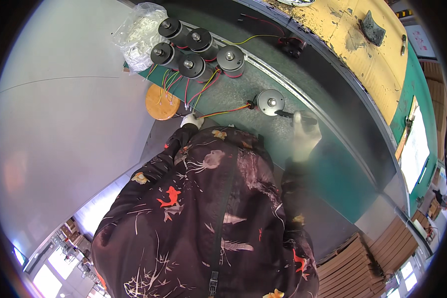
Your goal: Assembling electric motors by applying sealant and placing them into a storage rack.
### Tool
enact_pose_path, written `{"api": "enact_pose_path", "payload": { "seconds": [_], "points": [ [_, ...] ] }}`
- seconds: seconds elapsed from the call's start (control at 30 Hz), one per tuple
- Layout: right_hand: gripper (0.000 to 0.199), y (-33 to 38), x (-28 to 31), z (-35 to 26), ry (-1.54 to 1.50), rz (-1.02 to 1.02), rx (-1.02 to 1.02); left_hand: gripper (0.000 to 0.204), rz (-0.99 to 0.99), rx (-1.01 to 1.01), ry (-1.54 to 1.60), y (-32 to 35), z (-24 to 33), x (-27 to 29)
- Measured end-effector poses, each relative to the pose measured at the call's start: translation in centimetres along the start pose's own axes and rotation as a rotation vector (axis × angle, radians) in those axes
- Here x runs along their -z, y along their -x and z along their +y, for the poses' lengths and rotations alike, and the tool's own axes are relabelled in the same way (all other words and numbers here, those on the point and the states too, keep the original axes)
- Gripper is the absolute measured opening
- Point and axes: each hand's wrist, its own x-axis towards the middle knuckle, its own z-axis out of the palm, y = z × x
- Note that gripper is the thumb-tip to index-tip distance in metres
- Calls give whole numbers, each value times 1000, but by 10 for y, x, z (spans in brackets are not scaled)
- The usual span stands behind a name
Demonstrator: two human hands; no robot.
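Observation:
A motor (270,102) with a round silver top and a central shaft stands upright on the green mat (253,82). Its orange, yellow and black wires (224,112) run left to my left hand (192,120), gloved in white, whose closed fingers grip their end. Beside the motor's lower right is my right hand (306,135), also in a white glove and partly blurred. Its closed fingers hold a dark slim object (284,114), its tip at the motor's edge; its kind cannot be made out.
Several dark motors (192,67) with loose coloured wires stand at the upper left. By them are a clear plastic bag (143,37) of pale pieces and a round wooden stool (161,102). A metal strip (283,79) crosses behind; a clipboard (413,144) lies far right.

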Motion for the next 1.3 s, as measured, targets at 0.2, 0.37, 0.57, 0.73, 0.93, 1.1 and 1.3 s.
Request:
{"api": "enact_pose_path", "payload": {
  "seconds": [0.2, 0.37, 0.57, 0.73, 0.93, 1.1, 1.3],
  "points": [
    [16, 0, 2, -14, -7, -35, -66, 53, -3, 9, -16, -1, 1, -1],
    [16, 6, 0, -8, 91, -29, 9, 55, -29, 23, -4, 1, 2, 2],
    [16, 8, 1, -8, 57, 10, -10, 50, 13, 3, 35, 7, 3, 2],
    [15, 7, 4, -9, 118, -15, 2, 53, -27, 18, 14, 5, 4, 3],
    [15, 2, 5, -11, 111, -18, -7, 51, -13, 13, 8, -1, 6, 0],
    [21, -12, 22, -50, -139, 64, 60, 50, 28, -17, 47, -2, -1, 0],
    [31, -89, 53, -133, 0, 96, 562, 50, 32, -42, 85, 9, 1, 3]
  ]
}}
